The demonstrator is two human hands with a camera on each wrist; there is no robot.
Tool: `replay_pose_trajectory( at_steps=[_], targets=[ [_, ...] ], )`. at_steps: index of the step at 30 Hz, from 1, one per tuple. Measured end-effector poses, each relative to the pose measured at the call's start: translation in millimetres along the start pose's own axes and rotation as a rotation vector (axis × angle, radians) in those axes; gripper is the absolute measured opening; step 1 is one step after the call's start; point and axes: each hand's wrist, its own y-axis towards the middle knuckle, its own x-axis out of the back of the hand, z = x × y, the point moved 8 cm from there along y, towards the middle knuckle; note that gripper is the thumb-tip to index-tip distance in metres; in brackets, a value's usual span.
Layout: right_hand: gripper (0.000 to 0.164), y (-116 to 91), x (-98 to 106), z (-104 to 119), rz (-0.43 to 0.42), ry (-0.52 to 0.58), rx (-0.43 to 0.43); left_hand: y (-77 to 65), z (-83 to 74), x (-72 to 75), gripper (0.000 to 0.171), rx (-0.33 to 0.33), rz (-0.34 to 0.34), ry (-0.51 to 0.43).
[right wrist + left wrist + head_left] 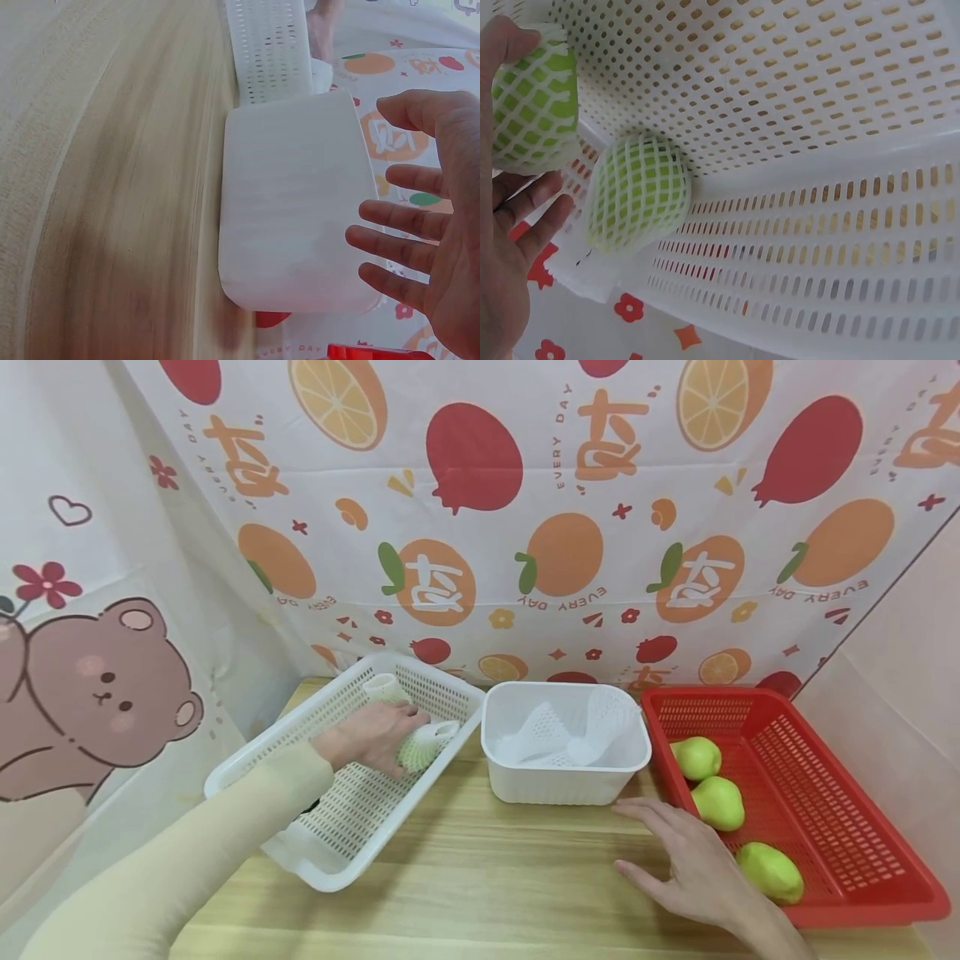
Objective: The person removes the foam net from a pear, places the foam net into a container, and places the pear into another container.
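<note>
Inside the white basket (330,814) my left hand (382,739) grips a green pear in a white foam net (536,112), its thumb over the top and fingers on the other side. A second netted pear (640,191) lies close by in the same basket. My right hand (686,864) holds nothing; its fingers are spread above the table, beside the red basket (847,914) and in front of the white tub (566,785). Three bare green pears, one of them the nearest pear (771,872), lie along the red basket's left side.
White foam nets (543,731) lie in the tub, which stands between the two baskets on the wooden table (480,877). A fruit-printed cloth (480,560) hangs behind, and a bear-printed cloth (112,685) hangs at the left.
</note>
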Motion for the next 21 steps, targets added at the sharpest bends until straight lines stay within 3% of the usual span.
replay_pose_trajectory(
  at_steps=[12,21],
  targets=[
    [0.067,3.9,2.3,0.8,-0.013,0.012,0.016,-9.6,6.1,30.9,0.081,0.064,-0.037,-0.048],
    [0.065,5.1,2.8,1.3,-0.012,0.013,0.014,-15.4,4.3,49.1,0.084,0.06,-0.091,-0.043]
  ],
)
